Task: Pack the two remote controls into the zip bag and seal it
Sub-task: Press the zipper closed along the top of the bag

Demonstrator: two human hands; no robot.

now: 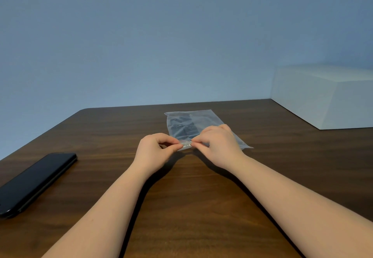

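Observation:
A clear zip bag [203,119] lies flat on the dark wooden table [201,197], its mouth toward me. Dark remote controls [184,127] show through the plastic inside it; I cannot tell how many. My left hand [155,149] pinches the bag's near edge between thumb and fingers. My right hand [218,142] pinches the same edge just to the right, its fingertips almost touching the left hand's. The right hand covers part of the bag's near end.
A black phone-like slab [34,183] lies on the table at the near left. A large white box [327,98] stands at the back right corner. A blue wall rises behind the table's far edge.

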